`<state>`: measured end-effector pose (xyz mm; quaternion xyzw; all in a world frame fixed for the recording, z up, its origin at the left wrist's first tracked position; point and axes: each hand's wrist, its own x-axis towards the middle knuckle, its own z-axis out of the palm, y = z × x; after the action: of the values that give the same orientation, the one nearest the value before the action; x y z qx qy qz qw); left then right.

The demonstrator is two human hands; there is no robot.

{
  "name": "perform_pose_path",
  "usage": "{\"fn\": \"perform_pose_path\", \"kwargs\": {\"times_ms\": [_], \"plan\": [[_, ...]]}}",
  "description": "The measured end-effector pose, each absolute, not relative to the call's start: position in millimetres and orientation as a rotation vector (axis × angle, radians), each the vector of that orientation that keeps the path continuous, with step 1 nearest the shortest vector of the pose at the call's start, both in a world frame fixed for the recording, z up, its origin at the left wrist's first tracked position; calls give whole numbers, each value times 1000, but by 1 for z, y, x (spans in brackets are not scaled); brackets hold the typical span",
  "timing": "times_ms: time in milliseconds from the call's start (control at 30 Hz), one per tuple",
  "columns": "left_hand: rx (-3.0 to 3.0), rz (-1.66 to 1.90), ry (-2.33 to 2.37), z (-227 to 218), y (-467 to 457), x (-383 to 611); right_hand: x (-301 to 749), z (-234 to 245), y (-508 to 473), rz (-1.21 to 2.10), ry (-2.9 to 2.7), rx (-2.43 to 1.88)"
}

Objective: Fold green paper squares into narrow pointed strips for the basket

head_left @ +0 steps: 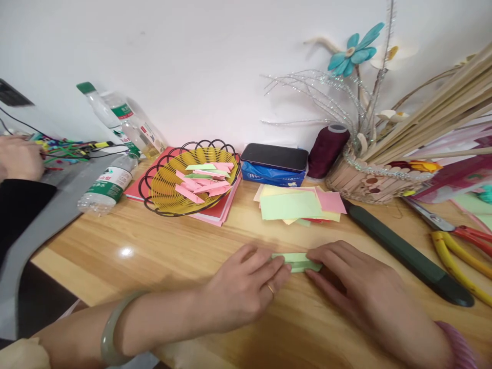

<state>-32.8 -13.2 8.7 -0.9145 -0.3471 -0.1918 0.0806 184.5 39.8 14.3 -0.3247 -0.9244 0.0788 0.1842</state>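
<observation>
Here, gripped folded green paper [295, 258] at opposite ends with left hand [246, 284] and right hand [363, 287], over worktop [165, 251].

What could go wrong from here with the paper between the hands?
The green paper is held down by the fingers of the left hand and right hand; if either slips, the fold could end up crooked.

The loose paper stack lies uneven just beyond the hands, so a knuckle might scatter it.

The long dark green tool lies beside the right hand, which could bump it.
</observation>
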Motion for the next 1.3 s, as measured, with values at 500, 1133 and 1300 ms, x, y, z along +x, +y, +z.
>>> {"fn": "perform_pose_path", "kwargs": {"times_ms": [500,1133,1300], "plan": [[-2751,-921,-1383,11,-5,-33,182,12,39,247,-2627,-747],[-2664,-911,-1331,12,-7,-35,180,11,40,279,-2714,-702],[-2657,-814,-1113,9,-8,-35,181,13,39,244,-2749,-654]]}}
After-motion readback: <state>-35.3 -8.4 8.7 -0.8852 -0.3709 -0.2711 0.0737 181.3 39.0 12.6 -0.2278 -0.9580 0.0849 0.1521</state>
